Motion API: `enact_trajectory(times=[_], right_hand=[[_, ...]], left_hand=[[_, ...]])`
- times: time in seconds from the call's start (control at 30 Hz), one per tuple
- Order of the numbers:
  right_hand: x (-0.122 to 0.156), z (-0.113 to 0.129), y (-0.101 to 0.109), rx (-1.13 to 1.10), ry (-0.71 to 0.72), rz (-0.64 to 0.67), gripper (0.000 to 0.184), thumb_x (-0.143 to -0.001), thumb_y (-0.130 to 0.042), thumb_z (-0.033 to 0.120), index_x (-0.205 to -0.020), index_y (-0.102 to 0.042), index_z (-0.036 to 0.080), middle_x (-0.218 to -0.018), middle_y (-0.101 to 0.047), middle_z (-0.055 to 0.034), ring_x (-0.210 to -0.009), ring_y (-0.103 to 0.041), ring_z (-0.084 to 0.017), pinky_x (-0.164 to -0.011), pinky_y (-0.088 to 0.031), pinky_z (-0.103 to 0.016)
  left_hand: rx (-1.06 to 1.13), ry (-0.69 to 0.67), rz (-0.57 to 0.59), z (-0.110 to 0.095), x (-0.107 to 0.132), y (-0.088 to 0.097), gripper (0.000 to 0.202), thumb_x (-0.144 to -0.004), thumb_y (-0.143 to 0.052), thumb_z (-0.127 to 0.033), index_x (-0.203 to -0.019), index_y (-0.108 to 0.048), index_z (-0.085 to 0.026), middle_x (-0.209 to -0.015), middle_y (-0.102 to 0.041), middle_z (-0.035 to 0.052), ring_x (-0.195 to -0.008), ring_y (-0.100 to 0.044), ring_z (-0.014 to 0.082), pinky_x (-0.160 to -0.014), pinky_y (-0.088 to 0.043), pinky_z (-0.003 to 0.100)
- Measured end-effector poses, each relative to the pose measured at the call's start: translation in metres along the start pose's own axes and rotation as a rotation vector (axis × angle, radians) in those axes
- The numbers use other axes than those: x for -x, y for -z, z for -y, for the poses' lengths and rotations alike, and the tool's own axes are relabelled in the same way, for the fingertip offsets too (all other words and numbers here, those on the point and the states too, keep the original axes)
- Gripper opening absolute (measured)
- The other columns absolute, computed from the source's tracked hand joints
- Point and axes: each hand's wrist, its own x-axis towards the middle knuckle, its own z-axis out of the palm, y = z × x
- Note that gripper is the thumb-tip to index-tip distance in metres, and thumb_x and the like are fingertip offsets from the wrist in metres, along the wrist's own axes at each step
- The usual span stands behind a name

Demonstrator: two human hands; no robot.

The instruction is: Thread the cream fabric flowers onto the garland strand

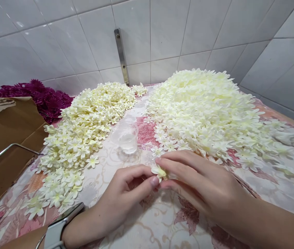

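Note:
Both hands meet at the front middle of the table and pinch one small cream fabric flower (159,172) between their fingertips. My left hand (126,195) comes in from the lower left, with a white watch (58,230) on its wrist. My right hand (201,185) reaches in from the lower right, fingers pressed together on the flower. Just behind the hands stands a small clear plastic cup (126,137). A long pile of cream flowers (79,138) lies to the left and a bigger, higher pile (209,110) to the right.
The table wears a floral pink and white cloth (157,221). Purple flowers (43,97) lie at the back left beside a cardboard box (4,138) with a metal bar. White tiled walls close the back and right side.

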Motion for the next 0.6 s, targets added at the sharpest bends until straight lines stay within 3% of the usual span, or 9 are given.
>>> enact_trajectory(times=[0.13,0.37,0.6], right_hand=[[0.003,0.000,-0.005,0.136,0.067,-0.021,0.023,-0.092,-0.045,0.012,-0.111,-0.055,0.006,-0.094,-0.068,-0.0164,-0.086,-0.065,-0.023,-0.072,-0.054,-0.035],[0.003,0.006,-0.007,-0.007,-0.038,-0.001,0.023,-0.093,-0.041,0.013,-0.105,-0.060,0.011,-0.099,-0.070,-0.0135,-0.090,-0.067,-0.020,-0.070,-0.057,-0.028],[-0.001,0.005,-0.004,-0.027,-0.105,0.057,0.023,-0.089,-0.039,0.008,-0.088,-0.060,0.017,-0.091,-0.070,-0.0075,-0.082,-0.067,-0.016,-0.065,-0.052,-0.023]], left_hand=[[-0.185,-0.152,-0.046,0.001,0.002,0.001,0.019,-0.087,-0.054,-0.027,-0.075,-0.066,-0.018,-0.067,-0.060,-0.0006,-0.059,-0.050,0.0117,-0.057,-0.039,0.022],[-0.392,-0.369,-0.049,0.010,0.004,0.003,0.020,-0.088,-0.052,-0.020,-0.073,-0.064,-0.018,-0.068,-0.064,0.0008,-0.062,-0.055,0.0129,-0.059,-0.043,0.020],[-0.496,-0.392,0.041,0.002,0.005,0.001,0.021,-0.091,-0.044,-0.017,-0.091,-0.065,-0.016,-0.091,-0.068,0.0052,-0.085,-0.061,0.0154,-0.080,-0.046,0.022]])
